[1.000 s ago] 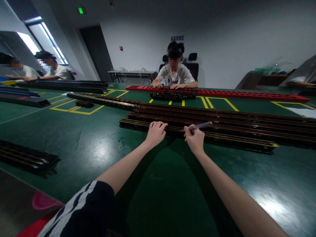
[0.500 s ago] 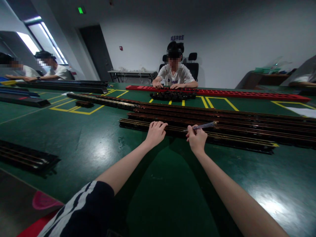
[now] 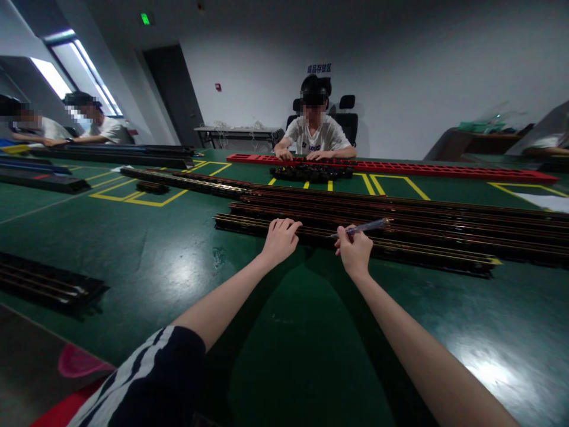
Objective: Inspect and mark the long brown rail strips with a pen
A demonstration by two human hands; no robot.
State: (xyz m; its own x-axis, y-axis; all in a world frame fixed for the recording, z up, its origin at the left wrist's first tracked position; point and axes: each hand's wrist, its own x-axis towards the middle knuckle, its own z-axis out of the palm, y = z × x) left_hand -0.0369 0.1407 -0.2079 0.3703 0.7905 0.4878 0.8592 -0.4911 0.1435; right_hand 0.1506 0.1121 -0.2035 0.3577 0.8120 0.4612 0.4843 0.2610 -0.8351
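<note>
My left hand lies on the nearest long black rail, which has brass-coloured strips along it. Its fingers are stretched over the rail, slightly apart. In my right hand is a slim screwdriver with a clear, purplish handle, held tilted between thumb and fingers. The thin shaft points left and down at the same rail, between my two hands. Whether its tip touches the rail is too small to tell. Behind this rail lie several more dark rails with copper-coloured strips, side by side.
Across the green table a person works at a pile of black parts beside a long red slotted tray. A short stack of rails lies at left. Two people sit far left. A pink basin is below the table edge.
</note>
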